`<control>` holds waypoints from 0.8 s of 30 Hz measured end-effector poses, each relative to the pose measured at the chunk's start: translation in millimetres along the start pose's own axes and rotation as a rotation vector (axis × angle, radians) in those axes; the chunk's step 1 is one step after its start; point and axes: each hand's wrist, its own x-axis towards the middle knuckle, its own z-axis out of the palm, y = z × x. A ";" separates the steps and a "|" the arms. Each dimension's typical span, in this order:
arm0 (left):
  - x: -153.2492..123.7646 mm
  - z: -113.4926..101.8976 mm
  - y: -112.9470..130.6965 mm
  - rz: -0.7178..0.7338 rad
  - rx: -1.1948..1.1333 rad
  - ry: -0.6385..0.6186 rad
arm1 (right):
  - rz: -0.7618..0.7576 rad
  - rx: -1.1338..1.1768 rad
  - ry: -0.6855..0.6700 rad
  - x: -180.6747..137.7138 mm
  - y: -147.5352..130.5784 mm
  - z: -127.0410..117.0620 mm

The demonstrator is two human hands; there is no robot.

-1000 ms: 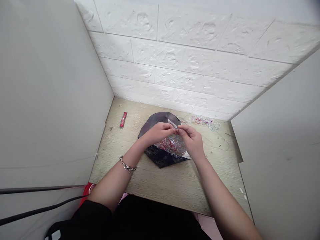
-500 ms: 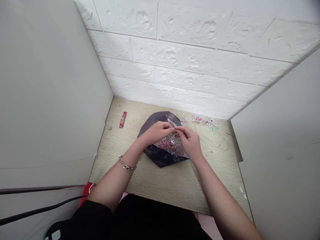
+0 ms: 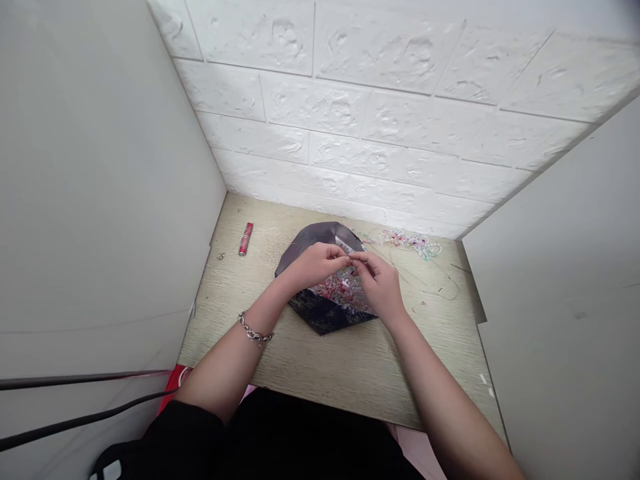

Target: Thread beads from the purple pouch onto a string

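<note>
A dark, angular open container (image 3: 325,319) rests on the table, filled with small pink, red, white and clear beads (image 3: 343,290). Over it, my left hand (image 3: 317,263) and my right hand (image 3: 380,283) meet at the fingertips. Both pinch closed at the same spot. Whatever is between the fingers is too small to make out. Thin, pale thread (image 3: 425,290) loops over the table to the right of my right hand.
Strung beads (image 3: 410,243) lie in a heap at the back right, by the white brick-patterned wall (image 3: 340,107). A small red tube (image 3: 246,239) lies at the back left of the wooden table (image 3: 320,373). Grey panels (image 3: 100,167) close in both sides.
Almost nothing differs. My hands keep the same pinch over the beads, with at most a tiny shift of the fingers.
</note>
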 end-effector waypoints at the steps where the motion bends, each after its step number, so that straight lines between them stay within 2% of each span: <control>1: -0.1 0.0 0.0 -0.001 0.009 0.001 | 0.003 -0.002 0.004 0.1 0.3 -0.1; 24: 0.6 0.0 -0.4 0.003 0.030 -0.008 | -0.051 -0.026 0.013 -0.4 -1.3 0.2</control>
